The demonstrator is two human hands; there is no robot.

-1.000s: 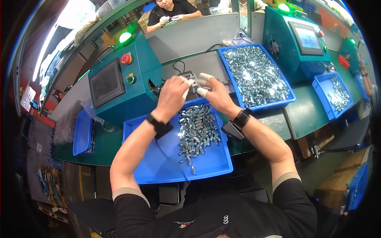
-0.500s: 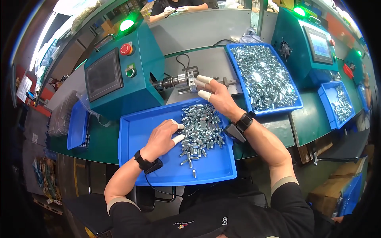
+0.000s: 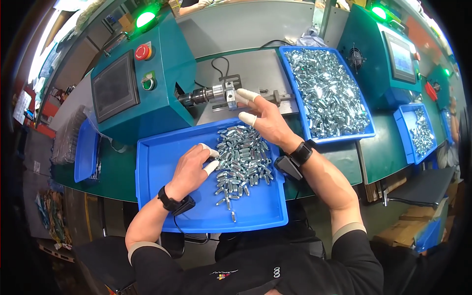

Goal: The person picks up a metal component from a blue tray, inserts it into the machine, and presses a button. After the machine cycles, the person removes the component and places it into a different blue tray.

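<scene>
My left hand (image 3: 189, 166) hovers over the left edge of a pile of small shiny metal hex pieces (image 3: 243, 157) in a blue tray (image 3: 164, 140). Its thumb and forefinger, in white finger cots, are apart at the pile, and no piece shows between them. Up at the machine's spindle (image 3: 204, 95), my right hand (image 3: 270, 120) has its cot-covered fingers beside the metal clamp block (image 3: 230, 96). The right thumb stands away from the fingers; some fingertips are partly hidden behind the forefinger. Whether they touch the block is unclear.
A teal machine (image 3: 147, 98) with a dark screen, red button and green lamp stands left. At right, a second blue tray (image 3: 339, 135) holds many similar pieces. Beyond it are another teal machine (image 3: 373, 54) and a smaller blue bin (image 3: 408, 142). Another person's gloved hands (image 3: 204, 4) show behind a grey partition.
The view has shifted slightly, so the machine and trays appear further left. Both hands keep nearly the same places, left at the pile and right beside the clamp block.
</scene>
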